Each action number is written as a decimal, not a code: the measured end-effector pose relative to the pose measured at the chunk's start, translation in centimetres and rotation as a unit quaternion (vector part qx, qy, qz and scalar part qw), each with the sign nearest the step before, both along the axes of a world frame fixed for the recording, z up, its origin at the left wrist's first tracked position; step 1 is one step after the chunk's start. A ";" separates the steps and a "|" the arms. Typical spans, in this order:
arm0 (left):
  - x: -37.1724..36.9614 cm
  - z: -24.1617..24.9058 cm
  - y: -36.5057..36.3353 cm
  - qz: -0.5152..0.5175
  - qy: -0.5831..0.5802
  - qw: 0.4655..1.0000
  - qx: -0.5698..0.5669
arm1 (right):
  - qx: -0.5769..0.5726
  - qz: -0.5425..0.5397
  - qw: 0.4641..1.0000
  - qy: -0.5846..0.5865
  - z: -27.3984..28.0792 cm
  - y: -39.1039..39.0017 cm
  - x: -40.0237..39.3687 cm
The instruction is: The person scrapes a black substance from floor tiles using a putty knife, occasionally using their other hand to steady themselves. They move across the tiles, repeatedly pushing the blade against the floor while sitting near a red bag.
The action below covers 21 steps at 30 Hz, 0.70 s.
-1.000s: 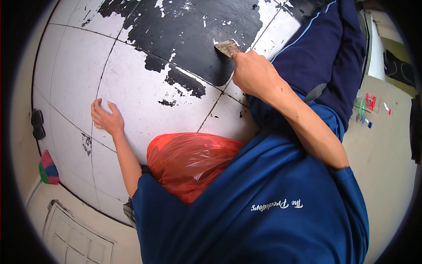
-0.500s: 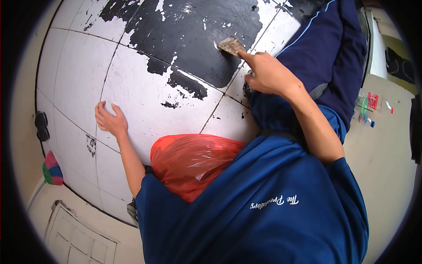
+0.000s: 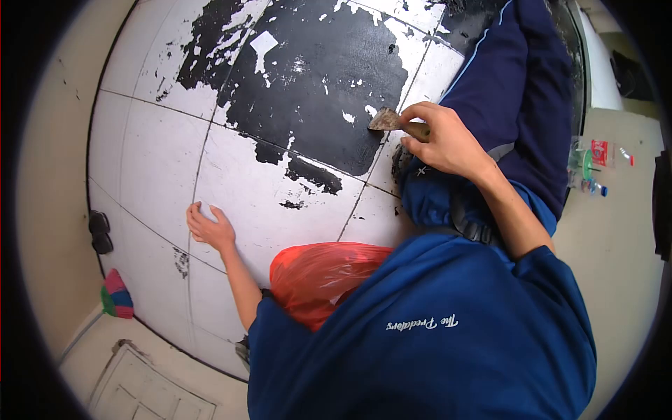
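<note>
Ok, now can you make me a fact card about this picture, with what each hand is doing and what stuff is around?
Right hand: holding a scraper at the edge of the black patch
Left hand: fingers bent, seems to rest on the white tiled floor
Black patch: ragged edges, white spots showing
Beside the blue shirt: red plastic bag; contents unclear
Far left: two black things, maybe slippers
Far right: bottle with a red label

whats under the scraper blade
Black coating shows just left of the scraper blade, with a white fleck near its edge. The blade hides the surface directly beneath, so whether that spot is black or white can't be seen.
</note>
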<state>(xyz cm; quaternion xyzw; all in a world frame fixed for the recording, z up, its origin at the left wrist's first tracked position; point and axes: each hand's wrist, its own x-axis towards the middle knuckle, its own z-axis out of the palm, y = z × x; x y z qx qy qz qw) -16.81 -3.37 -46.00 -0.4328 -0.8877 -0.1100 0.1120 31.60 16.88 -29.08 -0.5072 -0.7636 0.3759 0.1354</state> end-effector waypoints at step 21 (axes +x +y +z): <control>0.8 -3.2 -3.5 0.493 0.037 0.869 0.018 | -0.003 -0.013 0.998 0.062 -3.0 1.4 0.4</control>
